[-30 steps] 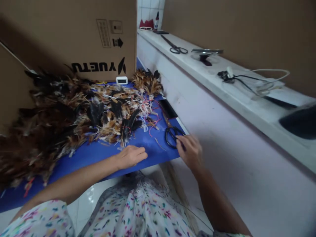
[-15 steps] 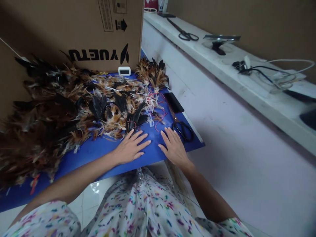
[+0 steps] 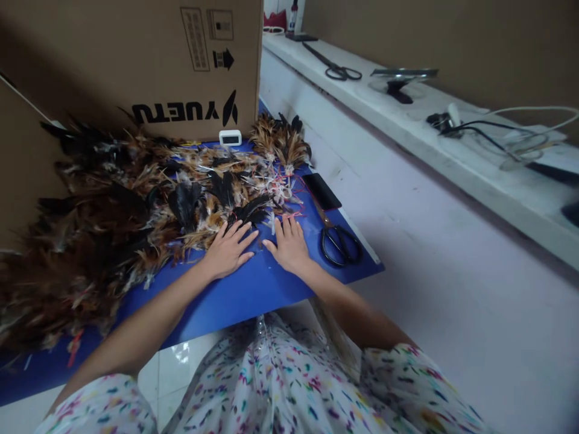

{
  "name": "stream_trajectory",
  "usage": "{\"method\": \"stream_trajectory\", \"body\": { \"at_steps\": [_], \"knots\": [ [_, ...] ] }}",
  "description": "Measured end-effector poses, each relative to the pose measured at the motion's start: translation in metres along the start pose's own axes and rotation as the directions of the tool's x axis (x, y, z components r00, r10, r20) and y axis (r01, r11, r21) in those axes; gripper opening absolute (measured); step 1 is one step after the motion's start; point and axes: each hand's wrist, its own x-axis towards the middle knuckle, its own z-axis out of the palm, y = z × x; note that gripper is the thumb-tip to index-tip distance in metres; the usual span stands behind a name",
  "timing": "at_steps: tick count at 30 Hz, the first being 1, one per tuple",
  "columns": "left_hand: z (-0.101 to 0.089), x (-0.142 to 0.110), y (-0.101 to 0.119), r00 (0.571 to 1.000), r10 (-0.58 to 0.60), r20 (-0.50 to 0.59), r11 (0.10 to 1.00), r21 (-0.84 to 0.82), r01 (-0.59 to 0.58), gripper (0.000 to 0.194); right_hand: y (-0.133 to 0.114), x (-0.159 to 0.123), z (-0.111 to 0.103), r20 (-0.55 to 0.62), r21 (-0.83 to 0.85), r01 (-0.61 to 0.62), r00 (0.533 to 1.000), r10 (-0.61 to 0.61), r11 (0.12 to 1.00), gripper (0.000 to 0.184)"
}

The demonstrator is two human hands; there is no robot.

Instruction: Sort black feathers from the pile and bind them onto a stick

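My left hand (image 3: 228, 252) lies flat on the blue tabletop (image 3: 235, 300), fingers spread, the tips at the near edge of a wide pile of brown and black feathers (image 3: 181, 199). Flat beside it, my right hand (image 3: 288, 246) has its fingers stretched out towards tangled pink and white ties (image 3: 284, 190). Neither hand holds anything. Black-handled scissors (image 3: 340, 244) rest to the right of my right hand, blades pointing away. Just beyond them lies a dark phone (image 3: 322, 191). A bunch of brown feathers (image 3: 283, 140) sits at the back right.
Behind the feathers stands a cardboard box (image 3: 190, 66), with a small white digital timer (image 3: 230, 138) before it. Along the right runs a white ledge (image 3: 384, 114) carrying another pair of scissors (image 3: 337, 67) and tangled cables (image 3: 488, 135). The table's right edge is near the wall.
My right hand has moved left, away from the scissors and closer to my left hand. My left hand has shifted slightly forward against the feathers. The view has tilted a little.
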Motion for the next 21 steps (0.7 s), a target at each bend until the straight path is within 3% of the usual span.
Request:
{"method": "stream_trajectory", "body": {
  "at_steps": [8,13,21],
  "knots": [
    [0.007,0.012,-0.022,0.982,-0.185,-0.043,0.982,0.028,0.186,0.061,-0.038,0.046,0.004,0.033,0.068,0.015,0.999,-0.017,0.998,0.072],
    [0.005,0.018,-0.027,0.963,-0.249,-0.102,0.967,0.026,0.252,0.061,-0.049,0.062,0.007,0.027,0.084,0.072,0.997,-0.075,0.994,0.065],
    [0.001,0.011,-0.026,0.938,-0.133,-0.32,0.986,0.054,0.158,0.039,-0.043,0.051,-0.001,-0.072,0.086,0.159,0.986,-0.153,0.984,0.047]
  ]
}}
